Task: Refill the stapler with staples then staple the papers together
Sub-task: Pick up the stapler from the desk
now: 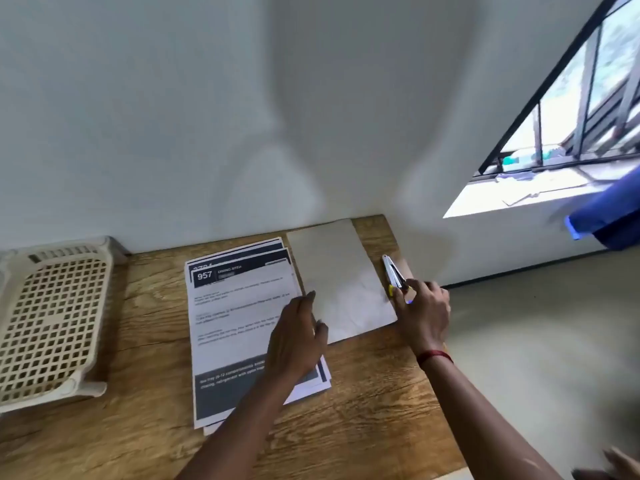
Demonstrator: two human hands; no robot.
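Principally, the risk lies at the table point(363, 410) edge: the stapler point(393, 271) lies close to the right-hand edge, and the right hand point(424, 310) holds only its near, yellow-tipped end, so a loose lift could tip it off onto the floor. The fingers are curled about that end; the frame is blurred and the firmness of the hold cannot be judged. A second risk is misalignment: the printed papers point(239, 323) are fanned, corners offset, and a staple driven now could miss a sheet. No staples are visible. The stapler is slim and white with a dark inner channel, pointing away from the person, just beside a blank sheet point(339, 282). The left hand point(298, 337) rests on the papers' right margin, fingers loosely extended, gripping nothing. A slotted plastic tray point(48, 323) sits far left.
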